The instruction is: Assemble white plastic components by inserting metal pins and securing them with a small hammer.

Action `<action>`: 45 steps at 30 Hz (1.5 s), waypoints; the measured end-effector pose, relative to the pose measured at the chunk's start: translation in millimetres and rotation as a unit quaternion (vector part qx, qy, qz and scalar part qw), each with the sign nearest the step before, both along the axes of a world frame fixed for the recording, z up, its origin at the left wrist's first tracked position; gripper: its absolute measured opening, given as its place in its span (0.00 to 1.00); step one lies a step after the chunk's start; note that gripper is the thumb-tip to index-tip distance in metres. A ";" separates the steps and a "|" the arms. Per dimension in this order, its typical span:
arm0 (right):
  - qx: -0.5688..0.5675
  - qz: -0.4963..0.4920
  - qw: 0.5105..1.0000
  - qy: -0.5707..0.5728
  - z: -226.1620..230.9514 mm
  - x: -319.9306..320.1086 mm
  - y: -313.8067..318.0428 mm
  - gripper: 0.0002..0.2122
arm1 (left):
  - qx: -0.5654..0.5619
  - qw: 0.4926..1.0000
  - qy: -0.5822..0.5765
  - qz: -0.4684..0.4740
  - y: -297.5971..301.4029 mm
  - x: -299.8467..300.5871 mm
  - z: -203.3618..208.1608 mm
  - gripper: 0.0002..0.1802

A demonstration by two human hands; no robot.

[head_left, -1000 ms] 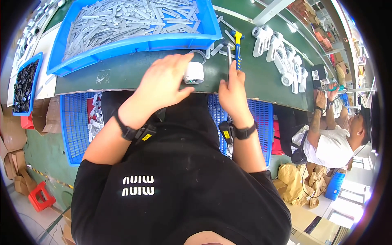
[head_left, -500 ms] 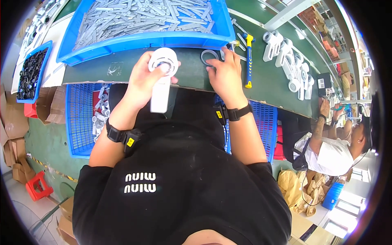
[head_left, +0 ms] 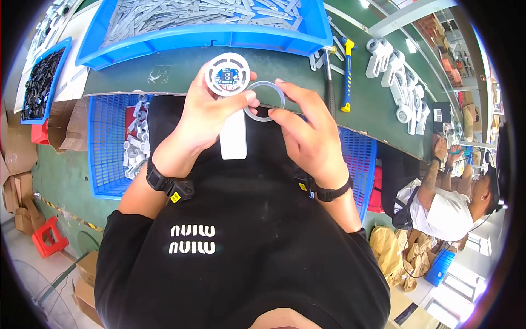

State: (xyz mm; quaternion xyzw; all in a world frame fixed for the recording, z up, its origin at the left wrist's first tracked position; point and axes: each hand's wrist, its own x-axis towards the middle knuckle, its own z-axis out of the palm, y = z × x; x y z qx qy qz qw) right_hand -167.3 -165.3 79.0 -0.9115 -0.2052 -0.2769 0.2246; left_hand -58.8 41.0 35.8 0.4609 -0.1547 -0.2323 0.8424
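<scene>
My left hand (head_left: 200, 112) is closed round a white handheld device (head_left: 234, 137), with a round head and a flat straight handle pointing toward me. In the open face of the head sits a small blue circuit board (head_left: 223, 72) with a dark part at its centre. A translucent ring (head_left: 267, 84) is pinched at its right side between the thumb and index finger of my right hand (head_left: 315, 129). The ring is tilted close beside the round head, and its left edge reaches my left thumb; whether they touch I cannot tell.
A large blue tray (head_left: 263, 41) of grey metal strips stands on the green table ahead. Right of it lie a blue-and-yellow hammer (head_left: 348, 77), a black-handled tool (head_left: 330, 90) and several white assembled devices (head_left: 402, 90). Blue baskets (head_left: 104, 148) stand below. A co-worker (head_left: 446, 211) sits at the right.
My right hand has lifted the ring off the table and brought it left to the device. My left thumb has come off the head's centre, so the circuit board shows.
</scene>
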 end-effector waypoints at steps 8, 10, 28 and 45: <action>0.688 0.127 0.678 0.227 -22.3 -7.5 8.7 0.32 | -0.029 0.999 -0.027 -0.009 -9.5 -13.4 -0.4 0.31; 0.708 0.163 0.626 0.283 -42.6 1.2 1.4 0.32 | -0.029 0.998 -0.054 -0.001 -13.3 -15.4 -0.2 0.31; 0.777 0.256 0.533 0.217 -72.8 -2.7 -15.9 0.39 | -0.006 0.997 -0.025 -0.073 -18.9 -23.0 10.8 0.33; 0.610 0.156 0.770 0.101 -13.7 -16.6 -12.3 0.46 | -0.013 0.987 -0.064 -0.148 -9.2 -23.0 47.6 0.49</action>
